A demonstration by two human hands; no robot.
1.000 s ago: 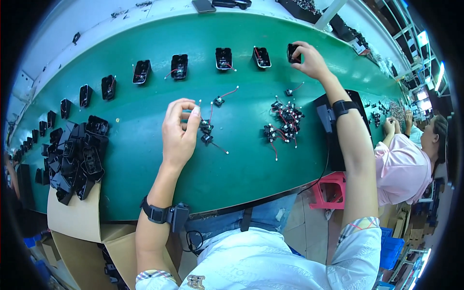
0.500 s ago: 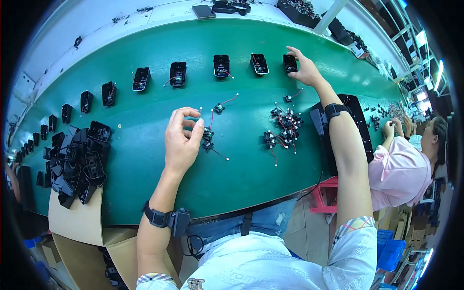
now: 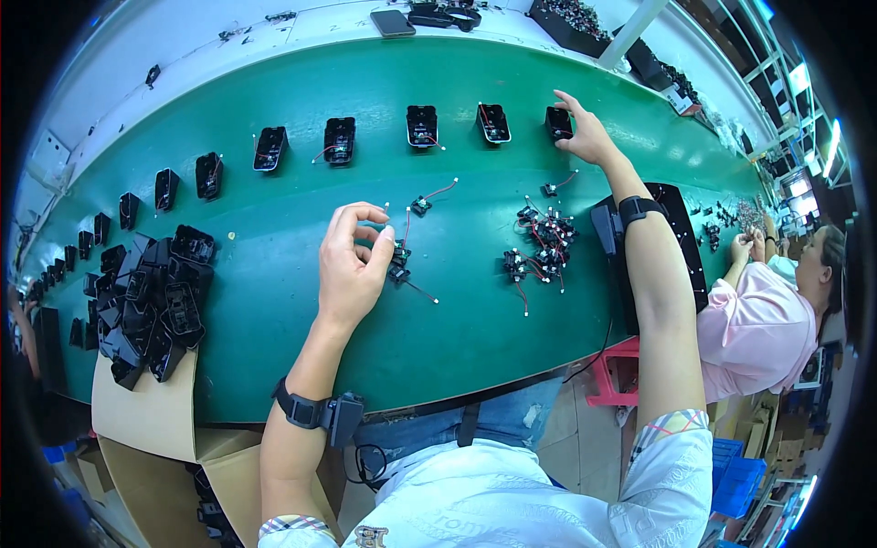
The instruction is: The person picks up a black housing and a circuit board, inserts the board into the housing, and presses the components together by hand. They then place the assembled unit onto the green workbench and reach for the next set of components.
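My right hand (image 3: 589,137) has its thumb and fingers around the sides of a small black open plastic housing (image 3: 558,125), the rightmost in a row at the far side. Loosely curled, my left hand (image 3: 354,269) is open beside small black modules with wires (image 3: 399,263), partly hiding them; I see nothing held in it. A single module with a red wire (image 3: 420,205) lies just beyond. Between my hands is a pile of such modules (image 3: 546,245), with another lone one (image 3: 549,190) behind it.
More housings (image 3: 339,142) curve away along the green table (image 3: 292,338) to the left. A heap of black housings (image 3: 151,301) stands over a cardboard box (image 3: 144,416). A black tray (image 3: 665,265) lies beneath my right forearm. A person in pink (image 3: 758,329) works at the right.
My right hand and the housing within its fingers have shifted slightly right. My left hand has moved a little right. The whole view has also drifted slightly.
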